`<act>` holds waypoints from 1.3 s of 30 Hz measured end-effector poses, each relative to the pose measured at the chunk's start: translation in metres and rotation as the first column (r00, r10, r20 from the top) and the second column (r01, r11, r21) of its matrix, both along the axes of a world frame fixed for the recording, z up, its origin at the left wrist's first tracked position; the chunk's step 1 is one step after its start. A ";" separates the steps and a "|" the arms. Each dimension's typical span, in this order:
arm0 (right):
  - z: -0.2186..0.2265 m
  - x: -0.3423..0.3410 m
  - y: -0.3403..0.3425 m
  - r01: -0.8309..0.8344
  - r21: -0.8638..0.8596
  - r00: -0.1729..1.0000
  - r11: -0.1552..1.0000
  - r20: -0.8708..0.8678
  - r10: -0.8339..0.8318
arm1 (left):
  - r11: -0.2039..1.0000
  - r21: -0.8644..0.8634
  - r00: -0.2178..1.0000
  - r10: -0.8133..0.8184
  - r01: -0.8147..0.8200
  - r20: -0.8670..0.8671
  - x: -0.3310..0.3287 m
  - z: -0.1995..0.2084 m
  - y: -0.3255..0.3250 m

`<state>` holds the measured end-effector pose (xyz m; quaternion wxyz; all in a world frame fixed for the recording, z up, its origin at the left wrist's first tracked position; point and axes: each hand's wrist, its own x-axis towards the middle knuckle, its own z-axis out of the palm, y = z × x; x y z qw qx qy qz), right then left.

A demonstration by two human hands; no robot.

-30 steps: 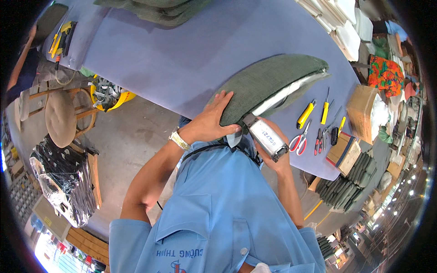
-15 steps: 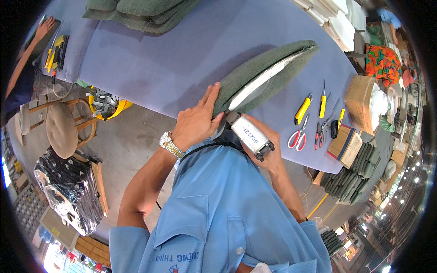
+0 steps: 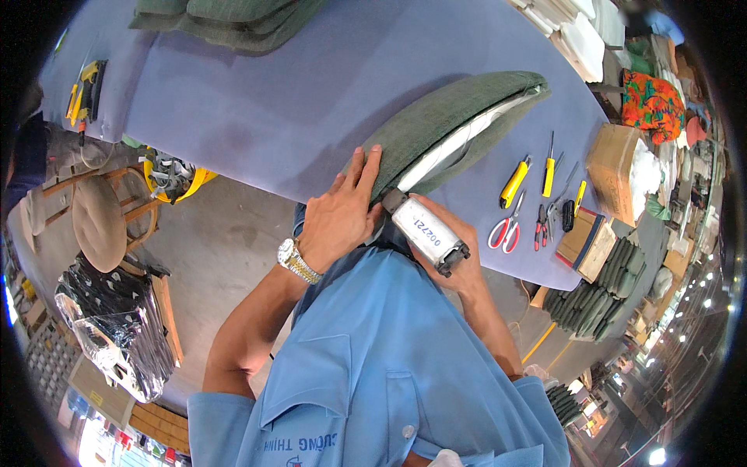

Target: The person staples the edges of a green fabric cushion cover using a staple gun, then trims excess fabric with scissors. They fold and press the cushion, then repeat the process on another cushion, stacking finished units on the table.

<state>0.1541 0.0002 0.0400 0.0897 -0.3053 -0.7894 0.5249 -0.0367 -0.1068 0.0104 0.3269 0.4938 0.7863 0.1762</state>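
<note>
A dark green fabric cushion (image 3: 436, 128) stands tilted on the blue-grey table, its long opening facing right. White filling (image 3: 451, 144) shows in that opening, with thin loose threads across it. My left hand (image 3: 338, 210) grips the near end of the cushion, fingers stretched along its left face and thumb near the rim. In my right hand is a silver-and-black staple gun (image 3: 430, 236), its black nose against the cushion's near end. The fingers of my right hand (image 3: 459, 241) are partly hidden behind the tool's body.
Yellow cutters (image 3: 515, 183), red-handled scissors (image 3: 506, 232) and pliers lie on the table (image 3: 257, 124) at right, beside a cardboard box (image 3: 611, 171). More green cushions (image 3: 226, 19) are stacked at the far left. A yellow bucket (image 3: 175, 177) and a wooden chair (image 3: 101, 222) stand below the left edge.
A co-worker's hand at the far left has left the view. My left fingers have spread slightly on the cushion, and the cushion's opening looks narrower. The staple gun stays at the near end.
</note>
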 end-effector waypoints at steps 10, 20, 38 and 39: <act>0.013 -0.020 -0.007 0.063 -0.134 0.991 0.989 0.127 -0.046 | 0.999 0.022 0.999 0.038 -0.037 -0.023 0.005 -0.005 -0.002; -0.002 0.005 -0.009 0.029 0.010 0.999 1.000 -0.025 -0.028 | 0.919 0.352 0.955 0.076 -0.178 0.286 0.017 -0.032 -0.035; -0.003 0.017 -0.015 0.027 -0.043 0.999 0.999 -0.027 -0.028 | 0.882 0.444 0.982 0.097 -0.159 0.159 0.038 -0.038 -0.037; -0.002 0.016 -0.014 0.028 -0.072 0.999 0.997 -0.022 -0.030 | 0.884 0.436 0.981 0.102 -0.165 0.164 0.039 -0.038 -0.037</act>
